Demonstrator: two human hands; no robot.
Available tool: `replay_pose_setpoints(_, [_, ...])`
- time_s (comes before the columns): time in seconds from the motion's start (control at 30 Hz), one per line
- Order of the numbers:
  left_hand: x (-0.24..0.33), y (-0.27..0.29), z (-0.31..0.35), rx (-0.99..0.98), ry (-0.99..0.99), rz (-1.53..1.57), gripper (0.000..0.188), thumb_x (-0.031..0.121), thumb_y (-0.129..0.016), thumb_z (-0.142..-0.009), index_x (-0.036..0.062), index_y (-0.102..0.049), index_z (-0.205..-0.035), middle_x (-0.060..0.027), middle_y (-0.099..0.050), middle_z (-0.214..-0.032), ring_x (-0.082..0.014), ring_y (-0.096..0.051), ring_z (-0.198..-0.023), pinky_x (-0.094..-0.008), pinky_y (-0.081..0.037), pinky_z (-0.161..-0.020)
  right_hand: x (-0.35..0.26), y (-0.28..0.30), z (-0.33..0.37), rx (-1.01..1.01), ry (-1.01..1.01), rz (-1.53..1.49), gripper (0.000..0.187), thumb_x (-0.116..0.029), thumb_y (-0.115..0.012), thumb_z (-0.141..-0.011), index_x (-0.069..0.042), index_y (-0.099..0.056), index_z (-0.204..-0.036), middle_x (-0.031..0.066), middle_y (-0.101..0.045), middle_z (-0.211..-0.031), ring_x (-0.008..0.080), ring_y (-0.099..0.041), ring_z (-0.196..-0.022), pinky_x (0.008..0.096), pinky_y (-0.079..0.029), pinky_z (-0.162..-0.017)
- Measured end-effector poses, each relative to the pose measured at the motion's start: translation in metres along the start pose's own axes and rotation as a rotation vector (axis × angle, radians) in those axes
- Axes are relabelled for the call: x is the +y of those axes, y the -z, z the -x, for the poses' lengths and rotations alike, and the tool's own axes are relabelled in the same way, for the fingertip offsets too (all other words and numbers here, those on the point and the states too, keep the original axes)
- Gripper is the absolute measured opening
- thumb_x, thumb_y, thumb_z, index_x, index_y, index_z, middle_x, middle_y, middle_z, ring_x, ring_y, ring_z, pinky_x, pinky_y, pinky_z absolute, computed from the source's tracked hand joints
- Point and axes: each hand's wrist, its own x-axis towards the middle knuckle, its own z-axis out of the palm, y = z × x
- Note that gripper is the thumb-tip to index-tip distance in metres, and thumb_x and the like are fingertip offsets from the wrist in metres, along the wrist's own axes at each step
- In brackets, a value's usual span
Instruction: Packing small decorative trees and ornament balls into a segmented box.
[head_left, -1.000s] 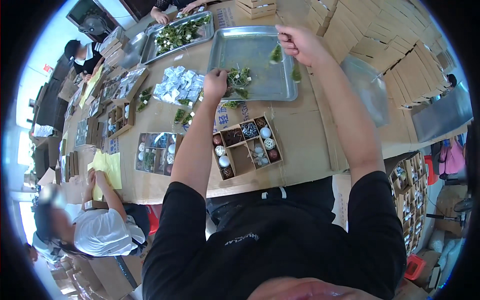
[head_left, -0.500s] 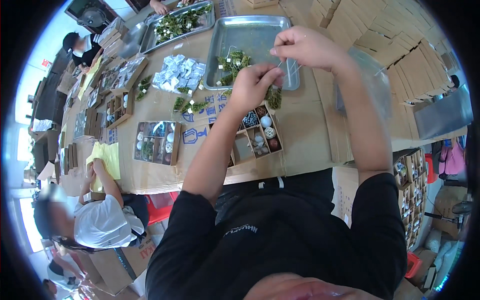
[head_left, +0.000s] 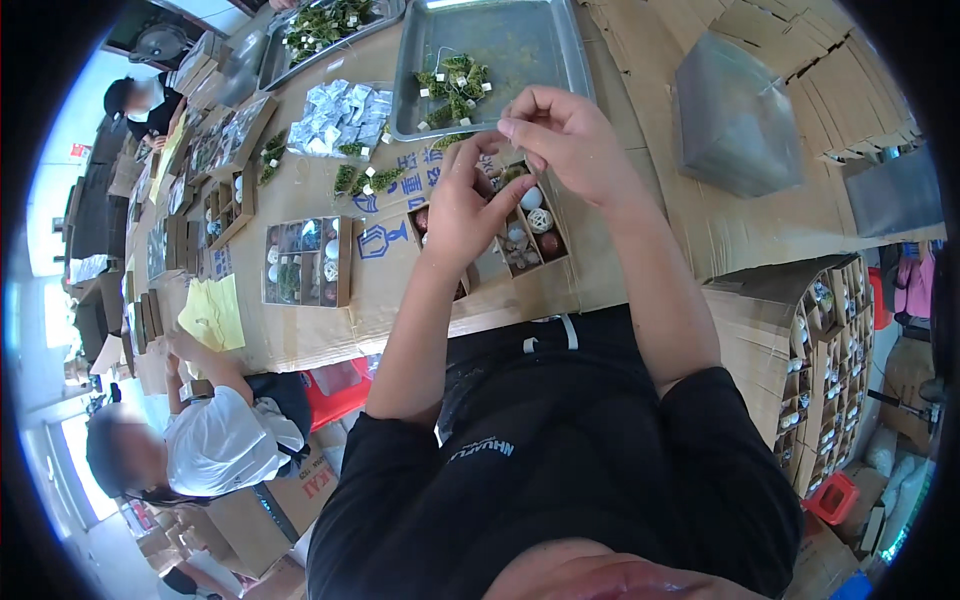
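Both my hands are over a divided cardboard box (head_left: pixel 562 262) on the table in front of me. My left hand (head_left: pixel 462 205) is cupped above its left part, thumb apart from the fingers. Close by on the right, my right hand (head_left: pixel 570 145) has thumb and forefinger pinched together; what they hold is too small to make out. A white ball (head_left: pixel 531 198), a pale woven ball (head_left: pixel 539 221) and a brown ball (head_left: pixel 549 244) show in the box's right compartments. My left hand and wrist hide much of the rest.
Beyond my hands lies a metal tray (head_left: pixel 500 25) with moss bunches (head_left: pixel 458 85) bearing small white tags. Left of it are silvery sachets (head_left: pixel 340 117) and loose moss (head_left: pixel 368 181). A filled divided box (head_left: pixel 308 262) stands left. A clear plastic bin (head_left: pixel 740 120) is at right. Co-workers sit left.
My hands have come down nearer, from the tray's edge to over the box. The thin string and hanging moss seen between them before no longer show. The view has shifted.
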Motion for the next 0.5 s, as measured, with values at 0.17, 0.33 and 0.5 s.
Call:
replay_pose_setpoints(0.17, [0.006,0.016,0.002,-0.318,0.125,-0.173,0.034,0.030,-0.078,-0.084,0.0071,-0.072,-0.109,-0.0073,-0.067,-0.075,-0.0173,-0.063,-0.070,-0.0353,-0.051,-0.070,-0.013,-0.005,-0.003,-0.157,-0.114,0.102,0.014,-0.012,-0.066,-0.095,-0.006,-0.059,-0.085,-0.0047,-0.054,-0.073,0.0023,-0.047,-0.063,0.0200,-0.036,-0.055])
replay_pose_setpoints(0.33, [-0.016,0.014,0.008,-0.531,0.139,0.070,0.020,0.022,-0.071,-0.090,0.0048,-0.076,-0.097,-0.0084,-0.074,-0.085,-0.0118,-0.067,-0.081,-0.0305,-0.052,-0.079,-0.008,-0.012,-0.012,-0.239,-0.097,0.274,0.016,-0.012,-0.064,-0.096,-0.006,-0.057,-0.082,-0.0039,-0.054,-0.075,0.0034,-0.048,-0.063,0.0225,-0.038,-0.056])
replay_pose_setpoints(0.5, [-0.021,0.013,0.021,-0.692,0.201,0.456,0.024,0.019,-0.059,-0.100,-0.0011,-0.071,-0.103,-0.0059,-0.074,-0.095,-0.0120,-0.064,-0.092,-0.0290,-0.050,-0.087,-0.010,-0.020,-0.009,-0.319,-0.070,0.333,0.017,-0.009,-0.064,-0.095,-0.003,-0.054,-0.082,-0.0023,-0.054,-0.079,0.0052,-0.048,-0.072,0.0232,-0.042,-0.064])
